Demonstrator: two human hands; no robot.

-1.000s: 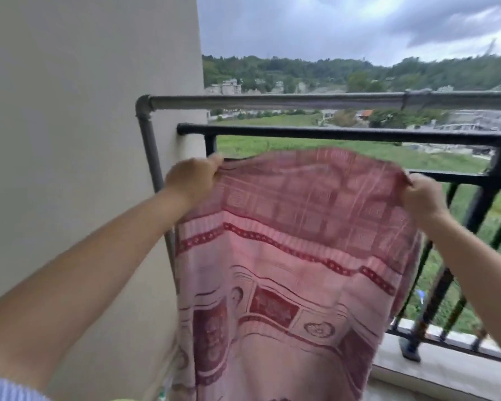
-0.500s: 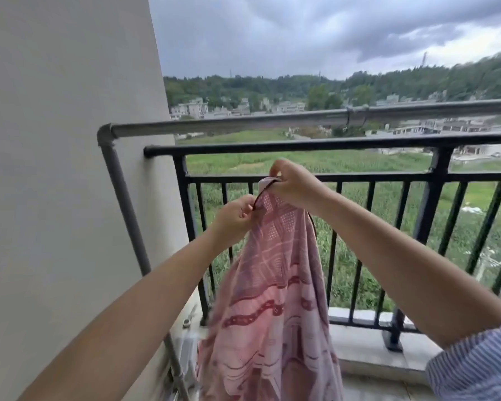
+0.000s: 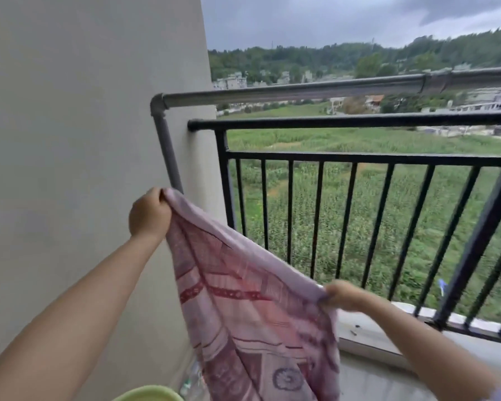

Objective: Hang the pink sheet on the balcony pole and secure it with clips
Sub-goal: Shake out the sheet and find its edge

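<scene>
Below the grey pole [image 3: 301, 91] and in front of the black railing [image 3: 359, 157], I hold the pink sheet [image 3: 252, 308] stretched between my two hands. My left hand [image 3: 149, 211] is the higher one, near the wall [image 3: 70, 140]; its fingers are curled tight round one end of the top edge, just in front of the pole's upright leg. My right hand [image 3: 342, 295] is lower and blurred, but its fingers are closed on the other end of that edge. The held edge runs as a slanting line, high at the left by the wall and dropping to the right toward the railing's foot. From that edge the cloth hangs down in folds, its red patterned bands crossing it, and its lower part runs out of view at the bottom. The sheet touches neither pole nor railing. A pale green rim [image 3: 148, 393] shows at the bottom edge, left of the cloth.
</scene>
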